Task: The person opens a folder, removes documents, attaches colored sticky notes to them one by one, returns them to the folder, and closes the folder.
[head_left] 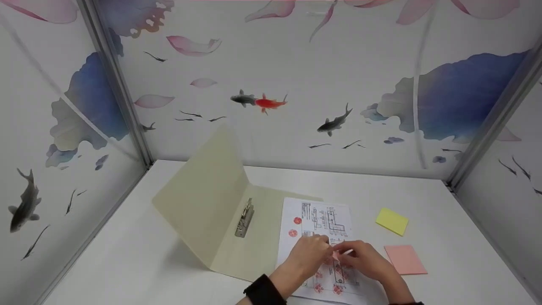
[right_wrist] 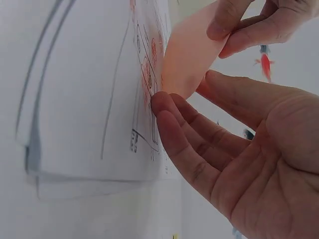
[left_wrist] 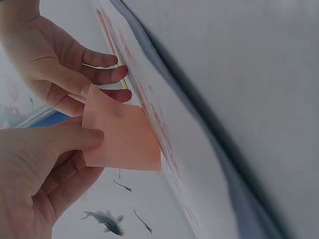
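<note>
Item 1: pink note (left_wrist: 124, 132), single sq. sheet, standing tilted betw. the 2 hands; lower edge at the printed sheet, contact or near-contact, can't tell wh.
Item 2: L hand (head_left: 311, 252), thumb & fingers pinching note's upper edge; black wristband (head_left: 264, 292) behind it.
Item 3: R hand (head_left: 364, 256), fingers loosely bent, tips by note's side edge & nr the paper; can't tell if it pinches the note too.
Item 4: printed sheet (head_left: 313, 212), top of a small stack, under both hands; line drawings, several red round marks.
Item 5: folder (head_left: 203, 199), pale yellow-grn, spread, cover raised, L of L hand; its R half runs under the stack.
Item 6: metal clip (head_left: 244, 218), on folder spine side, L of & beyond L hand.
Item 7: pink pad (head_left: 406, 259), just R of R hand.
Item 8: yellow pad (head_left: 392, 221), beyond R hand, to its R.
Item 9: white table (head_left: 127, 262), below all.
</note>
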The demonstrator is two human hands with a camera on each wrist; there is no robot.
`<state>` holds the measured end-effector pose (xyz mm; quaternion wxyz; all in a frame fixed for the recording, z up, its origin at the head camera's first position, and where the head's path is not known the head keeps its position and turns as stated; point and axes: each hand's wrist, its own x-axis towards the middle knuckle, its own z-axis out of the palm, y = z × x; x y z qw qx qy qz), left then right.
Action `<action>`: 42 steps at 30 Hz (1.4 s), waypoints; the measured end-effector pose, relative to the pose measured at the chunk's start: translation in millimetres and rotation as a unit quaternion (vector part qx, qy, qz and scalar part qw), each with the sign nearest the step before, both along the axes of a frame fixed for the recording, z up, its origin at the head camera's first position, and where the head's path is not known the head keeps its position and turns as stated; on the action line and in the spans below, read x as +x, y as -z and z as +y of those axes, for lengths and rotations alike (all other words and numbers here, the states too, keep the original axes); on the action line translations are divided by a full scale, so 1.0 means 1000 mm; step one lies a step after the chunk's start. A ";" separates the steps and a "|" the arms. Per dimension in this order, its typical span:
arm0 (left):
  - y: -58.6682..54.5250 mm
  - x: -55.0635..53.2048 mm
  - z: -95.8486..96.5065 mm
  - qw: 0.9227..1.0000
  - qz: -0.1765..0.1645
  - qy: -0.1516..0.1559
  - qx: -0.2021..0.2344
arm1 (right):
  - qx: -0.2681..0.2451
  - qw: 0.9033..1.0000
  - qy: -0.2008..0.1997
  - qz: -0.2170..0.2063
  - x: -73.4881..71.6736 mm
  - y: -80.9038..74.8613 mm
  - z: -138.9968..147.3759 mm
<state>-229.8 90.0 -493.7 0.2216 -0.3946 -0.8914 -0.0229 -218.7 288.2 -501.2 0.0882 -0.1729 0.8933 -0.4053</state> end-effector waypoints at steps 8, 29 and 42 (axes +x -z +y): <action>0.001 -0.002 -0.011 0.990 -0.120 0.026 0.066 | 0.027 0.999 0.014 0.011 0.001 0.000 -0.001; 0.011 -0.026 -0.031 0.968 -0.244 -0.031 0.048 | 0.048 0.999 0.025 -0.009 0.002 -0.001 -0.003; 0.013 -0.026 -0.030 0.964 -0.258 -0.040 0.053 | 0.073 0.997 0.040 -0.011 0.004 -0.001 -0.011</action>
